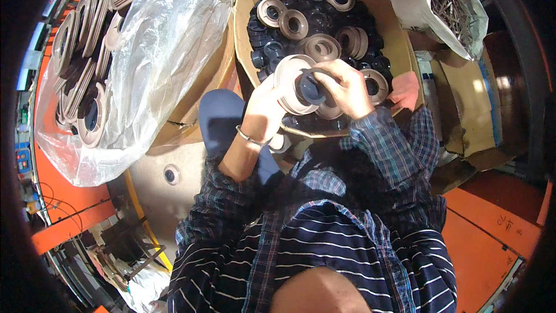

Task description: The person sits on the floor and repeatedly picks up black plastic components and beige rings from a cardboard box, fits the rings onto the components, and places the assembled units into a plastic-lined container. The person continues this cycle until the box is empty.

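A: From the head view, what are the hands doing?
B: The left hand grips a beige ring; the right hand presses a dark cap into it, over the cardboard box.
A: What does seating it call for?
B: Likely squaring the cap first. The box walls stand close, with little room sideways.

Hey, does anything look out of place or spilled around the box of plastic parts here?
One round part lies alone on the floor, left of the person's knee, away from the cardboard box and the plastic bag holding the rest.
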